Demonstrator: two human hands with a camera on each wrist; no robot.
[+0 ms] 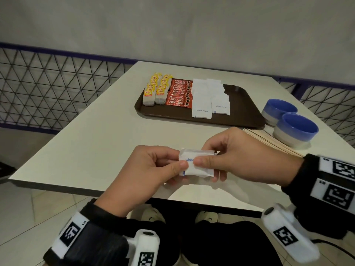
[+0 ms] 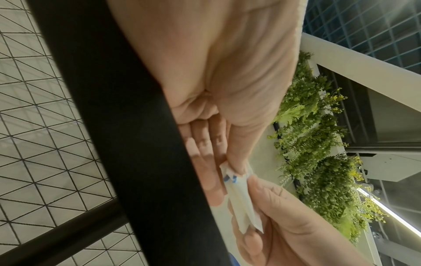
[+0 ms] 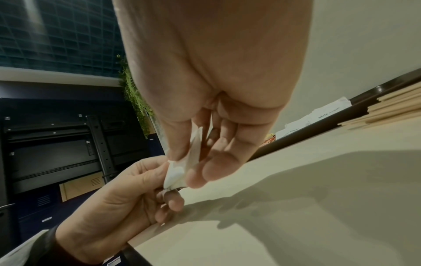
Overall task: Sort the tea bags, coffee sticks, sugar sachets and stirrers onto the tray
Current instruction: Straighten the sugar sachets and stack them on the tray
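Both hands hold white sugar sachets (image 1: 197, 166) over the table's near edge. My left hand (image 1: 153, 166) pinches their left end and my right hand (image 1: 226, 158) pinches their right end. The left wrist view shows the sugar sachets (image 2: 241, 199) edge-on as a thin stack between thumbs and fingers. On the brown tray (image 1: 242, 104) lie yellow tea bags (image 1: 156, 89) at the left, red coffee sticks (image 1: 179, 95) in the middle and rows of white sugar sachets (image 1: 209, 98) beside them. Wooden stirrers (image 1: 272, 141) lie on the table behind my right hand.
Two blue bowls (image 1: 295, 127) stand at the table's right edge, beside the stirrers. A wire mesh fence (image 1: 48, 89) runs behind the white table (image 1: 92, 135). The tray's right part is bare.
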